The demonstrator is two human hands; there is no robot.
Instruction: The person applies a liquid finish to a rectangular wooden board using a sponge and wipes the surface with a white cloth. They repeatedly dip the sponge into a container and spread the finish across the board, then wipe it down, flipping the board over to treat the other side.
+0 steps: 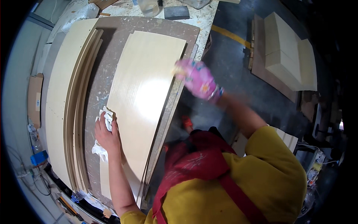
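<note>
A pale wooden panel [138, 71] with a glossy reflection lies on the brown work surface. At its left edge my bare left hand [106, 135] is closed round a crumpled white cloth [108, 116], part of which hangs out below the palm. My right hand [199, 80] wears a pink flowered glove and is over the panel's right edge, smeared by motion. Its fingers look closed, with something small and yellowish [178, 71] at their tips that I cannot make out.
Several curved pale boards [76, 97] stand stacked on the left. A dark grey block [176, 12] and a clear plastic container [150, 7] sit at the far edge. On the floor at right, pale panels [283, 52] lie on a brown sheet.
</note>
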